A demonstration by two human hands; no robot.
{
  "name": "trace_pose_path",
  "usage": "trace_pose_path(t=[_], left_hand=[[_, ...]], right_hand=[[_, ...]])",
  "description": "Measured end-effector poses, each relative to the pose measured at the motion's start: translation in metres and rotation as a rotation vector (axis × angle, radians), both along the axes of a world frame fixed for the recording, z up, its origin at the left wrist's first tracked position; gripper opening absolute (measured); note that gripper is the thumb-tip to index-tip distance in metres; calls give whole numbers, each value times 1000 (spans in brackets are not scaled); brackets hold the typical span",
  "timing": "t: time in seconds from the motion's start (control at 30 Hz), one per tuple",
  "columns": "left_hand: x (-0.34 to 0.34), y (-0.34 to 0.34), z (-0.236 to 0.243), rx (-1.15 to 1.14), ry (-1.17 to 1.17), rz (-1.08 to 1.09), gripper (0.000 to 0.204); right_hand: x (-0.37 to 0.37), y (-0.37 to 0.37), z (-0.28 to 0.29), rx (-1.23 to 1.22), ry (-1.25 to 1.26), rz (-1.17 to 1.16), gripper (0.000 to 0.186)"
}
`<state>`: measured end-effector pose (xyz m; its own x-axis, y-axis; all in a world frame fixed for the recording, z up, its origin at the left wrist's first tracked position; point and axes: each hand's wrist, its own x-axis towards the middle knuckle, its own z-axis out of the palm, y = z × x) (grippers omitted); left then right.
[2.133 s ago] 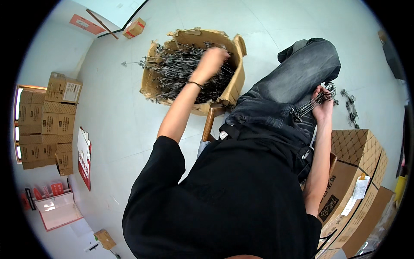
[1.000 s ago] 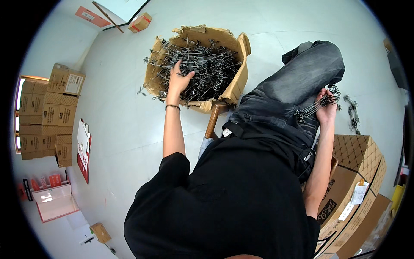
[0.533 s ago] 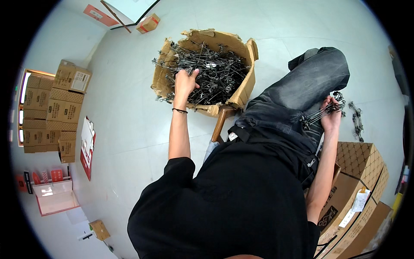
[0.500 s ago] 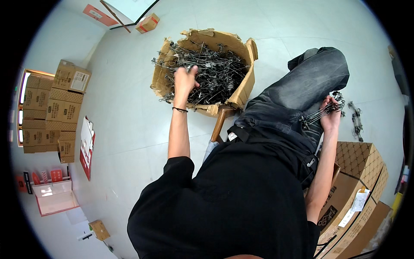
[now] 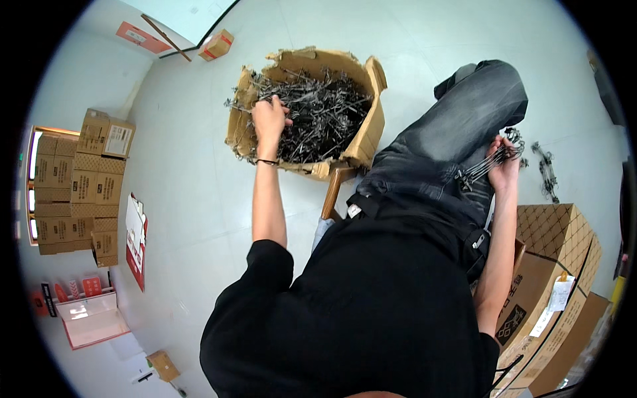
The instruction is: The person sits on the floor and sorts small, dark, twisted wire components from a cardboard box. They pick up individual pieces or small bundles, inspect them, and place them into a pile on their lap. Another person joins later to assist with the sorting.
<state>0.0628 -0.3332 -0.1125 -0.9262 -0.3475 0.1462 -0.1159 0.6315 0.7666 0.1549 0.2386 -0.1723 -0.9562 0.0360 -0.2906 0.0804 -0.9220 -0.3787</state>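
A torn cardboard box [image 5: 373, 116] holds a tangled heap of thin dark wire pieces [image 5: 325, 109] with small curled ends. My left hand [image 5: 269, 125], a dark band at its wrist, reaches over the box's left side at the heap. Its fingers are bent and apart, and nothing shows between them. On the right, beside my jeans-clad leg, my right hand [image 5: 504, 171] is closed round a bundle of wire pieces [image 5: 479, 169]. Their straight shafts point left, and their curled ends stick out above the fingers. A smaller cluster of similar pieces [image 5: 547, 174] lies just beyond that hand.
A large patterned carton [image 5: 547, 229] stands close by my right forearm. Brown cartons [image 5: 93, 182] are stacked at the far left. A wooden bar [image 5: 334, 192] shows below the torn box. A small taped carton [image 5: 216, 45] sits on the pale floor behind.
The whole view has shifted slightly. My left hand has moved a little left over the heap, its fingers more lifted. My right hand still grips the bundle.
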Motion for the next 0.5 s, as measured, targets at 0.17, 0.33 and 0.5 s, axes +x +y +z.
trace_pose_path(t=[0.17,0.33,0.5], left_hand=[[36,15,57,-88,0,-72,39],[47,22,14,-39,131,106,41],[48,27,72,-290,162,23,48]], right_hand=[[1,6,-9,7,34,-20,15],[0,3,-7,-7,36,17,16],[2,6,-5,3,-1,-23,15]])
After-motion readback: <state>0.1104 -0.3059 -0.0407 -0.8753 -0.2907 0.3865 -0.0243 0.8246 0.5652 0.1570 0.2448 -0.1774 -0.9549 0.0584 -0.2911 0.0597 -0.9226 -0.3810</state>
